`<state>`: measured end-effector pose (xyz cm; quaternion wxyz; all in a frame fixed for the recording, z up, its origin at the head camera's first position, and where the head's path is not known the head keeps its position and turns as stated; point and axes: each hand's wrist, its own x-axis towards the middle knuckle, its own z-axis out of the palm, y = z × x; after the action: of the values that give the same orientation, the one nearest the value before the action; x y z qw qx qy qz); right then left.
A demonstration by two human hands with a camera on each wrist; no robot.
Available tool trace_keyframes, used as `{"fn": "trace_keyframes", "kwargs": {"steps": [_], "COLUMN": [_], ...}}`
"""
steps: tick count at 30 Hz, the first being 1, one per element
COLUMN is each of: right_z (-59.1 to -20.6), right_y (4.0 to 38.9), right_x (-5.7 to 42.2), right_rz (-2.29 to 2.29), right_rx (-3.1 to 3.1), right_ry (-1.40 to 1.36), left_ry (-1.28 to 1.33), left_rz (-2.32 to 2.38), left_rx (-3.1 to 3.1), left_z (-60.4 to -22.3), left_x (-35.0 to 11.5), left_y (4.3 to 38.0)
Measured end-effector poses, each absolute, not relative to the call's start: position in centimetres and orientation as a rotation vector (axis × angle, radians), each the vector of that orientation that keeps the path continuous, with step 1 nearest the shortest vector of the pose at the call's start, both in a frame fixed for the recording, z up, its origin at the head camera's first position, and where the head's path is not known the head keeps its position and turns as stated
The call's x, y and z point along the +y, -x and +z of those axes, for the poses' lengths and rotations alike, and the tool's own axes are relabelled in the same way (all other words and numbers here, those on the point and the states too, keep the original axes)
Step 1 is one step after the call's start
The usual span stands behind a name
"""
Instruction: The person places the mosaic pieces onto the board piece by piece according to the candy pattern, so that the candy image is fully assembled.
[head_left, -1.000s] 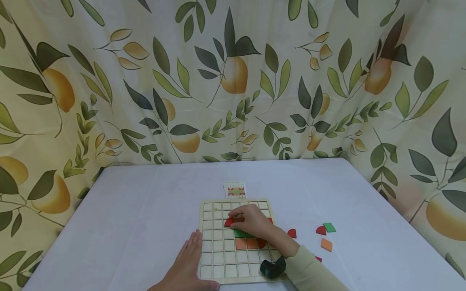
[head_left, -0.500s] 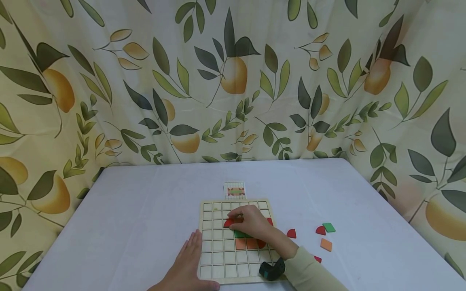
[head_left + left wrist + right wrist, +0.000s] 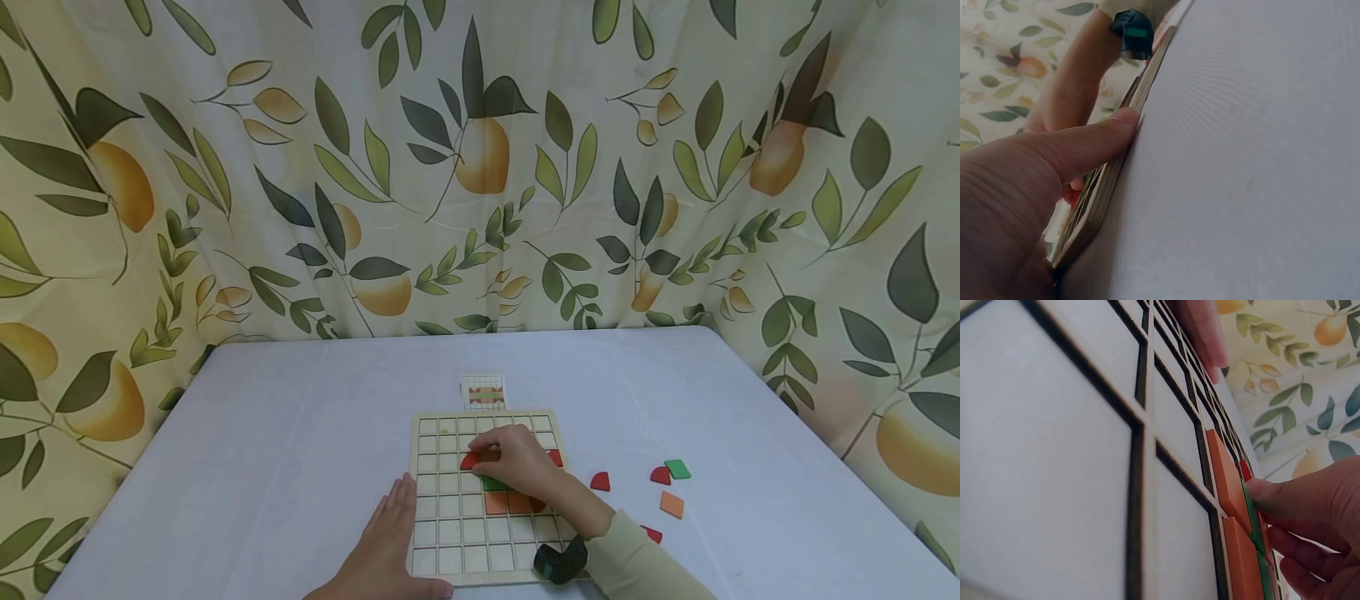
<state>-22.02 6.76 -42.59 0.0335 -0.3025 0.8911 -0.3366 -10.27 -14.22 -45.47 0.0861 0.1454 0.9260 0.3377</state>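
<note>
A pale wooden grid board (image 3: 438,558) lies on the table. My right hand (image 3: 525,458) reaches over it, thumb and fingers pinching a red quarter-circle tile (image 3: 468,461) in a square left of the other tiles. Under and around that hand sit a green tile (image 3: 493,483), orange square tiles (image 3: 497,502) and a red tile (image 3: 555,457), some partly covered. In the right wrist view the thumb (image 3: 1266,495) is right at the red tile's edge. My left hand (image 3: 378,542) lies along the board's left edge with straight fingers, its thumb (image 3: 1100,140) against the front edge.
A small pattern card (image 3: 485,393) lies behind the board. Right of the board are loose red tiles (image 3: 601,481), a green tile (image 3: 678,468) and an orange tile (image 3: 672,504). A black wrist device (image 3: 560,560) overhangs the board's front right corner. A leaf-patterned curtain (image 3: 480,250) hangs behind the table.
My right hand and the red quarter-circle tile have shifted very slightly toward the left and front. My left hand has stayed in place at the board's edge.
</note>
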Motion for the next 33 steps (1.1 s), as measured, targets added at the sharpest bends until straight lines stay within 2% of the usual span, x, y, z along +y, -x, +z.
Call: {"fn": "trace_keyframes", "kwargs": {"steps": [11, 24, 33], "right_z": [-42.6, -42.6, -42.3], "right_y": [22.0, 21.4, 21.3], "right_x": [7.9, 11.6, 14.1], "right_rz": [-1.099, -1.162, -1.189], "right_rx": [2.754, 2.828, 2.866], "right_ry": [0.915, 0.871, 0.544], "left_ry": [-0.437, -0.428, -0.439], "left_rz": [1.014, 1.014, 1.013], "left_rx": [2.763, 2.773, 2.792], "left_z": [-45.5, -45.5, -45.5], "left_x": [-14.2, -14.1, -14.0], "left_y": [10.3, 10.3, 10.2]}}
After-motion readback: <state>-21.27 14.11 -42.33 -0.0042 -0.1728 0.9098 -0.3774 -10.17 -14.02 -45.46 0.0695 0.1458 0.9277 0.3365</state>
